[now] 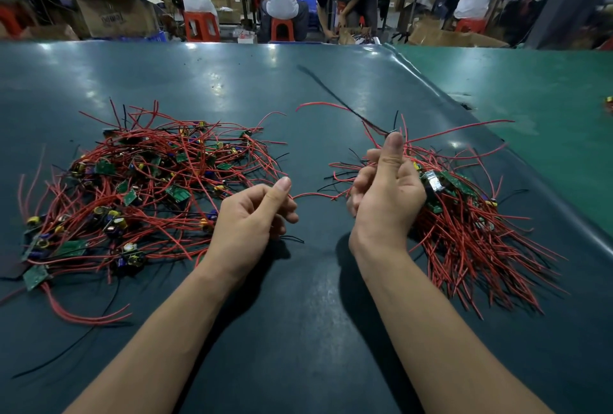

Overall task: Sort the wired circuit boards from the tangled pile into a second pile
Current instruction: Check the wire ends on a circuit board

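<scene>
1. My left hand [257, 211] has its fingers [282, 186] pinched shut on one red wire [315, 195], which runs level toward the right of the frame into my right hand [384, 194].
2. My right hand is curled closed on a bunch of wires; red and black ends rise past the thumb toward the upper centre. I cannot see a board inside the fist.
3. The second pile [464, 214] lies just beyond and right of that hand, nearly touching it, so the right hand is nearer for the drop.
4. The tangled pile [132, 188] sits at centre left on the table [298, 314], just left of my left hand.
5. The stretched wire links both hands and, I judge, could snag.
</scene>
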Available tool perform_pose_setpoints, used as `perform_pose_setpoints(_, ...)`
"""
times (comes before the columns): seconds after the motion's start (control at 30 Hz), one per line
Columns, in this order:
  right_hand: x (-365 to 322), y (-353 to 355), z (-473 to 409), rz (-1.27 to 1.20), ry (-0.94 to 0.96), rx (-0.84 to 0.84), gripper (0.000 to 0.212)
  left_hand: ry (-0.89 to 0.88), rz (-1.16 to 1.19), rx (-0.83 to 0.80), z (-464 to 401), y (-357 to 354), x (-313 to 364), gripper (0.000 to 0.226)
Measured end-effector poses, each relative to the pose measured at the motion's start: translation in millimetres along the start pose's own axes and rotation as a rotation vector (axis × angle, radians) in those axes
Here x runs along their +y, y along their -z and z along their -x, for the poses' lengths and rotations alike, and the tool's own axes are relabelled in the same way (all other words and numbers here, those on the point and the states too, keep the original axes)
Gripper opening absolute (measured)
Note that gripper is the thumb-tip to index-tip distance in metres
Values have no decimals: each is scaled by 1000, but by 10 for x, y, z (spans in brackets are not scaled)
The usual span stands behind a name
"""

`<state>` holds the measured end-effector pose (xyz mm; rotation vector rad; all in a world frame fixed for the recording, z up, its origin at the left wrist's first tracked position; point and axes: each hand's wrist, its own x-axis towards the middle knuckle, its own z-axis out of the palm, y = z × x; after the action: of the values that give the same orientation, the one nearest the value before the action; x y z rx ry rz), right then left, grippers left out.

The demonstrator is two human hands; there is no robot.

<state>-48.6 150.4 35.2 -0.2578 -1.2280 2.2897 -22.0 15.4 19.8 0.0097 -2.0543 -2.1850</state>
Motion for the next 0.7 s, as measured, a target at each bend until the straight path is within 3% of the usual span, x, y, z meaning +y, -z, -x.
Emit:
perform_pose_setpoints(0.1, 4, 10, -15, -22, 49, 59, 28, -13, -27, 15, -3, 5, -22, 36)
perform_pose_setpoints(0.2, -1, 22, -14, -10, 28, 75, 16, -145, -159, 101, 1, 20, -50, 35)
perform_pose_setpoints(0.37, 15, -8, 44, 35, 3, -17, 30, -520, -854, 403, 1, 121, -107, 13)
perform_pose_setpoints(0.43, 17, -19, 65, 50, 19, -48, 31, -466, -1065, 484, -31, 186, -131, 21)
perform_pose_setpoints(0.57, 10, -18, 78, 57, -8, -71, 31, -137, -1367, 340, -94, 281, -177, 35)
perform_pose_setpoints(0.7, 23, -18, 69, 68, -44, -74, 32, -174, -1268, 288, -117, 328, -194, 22)
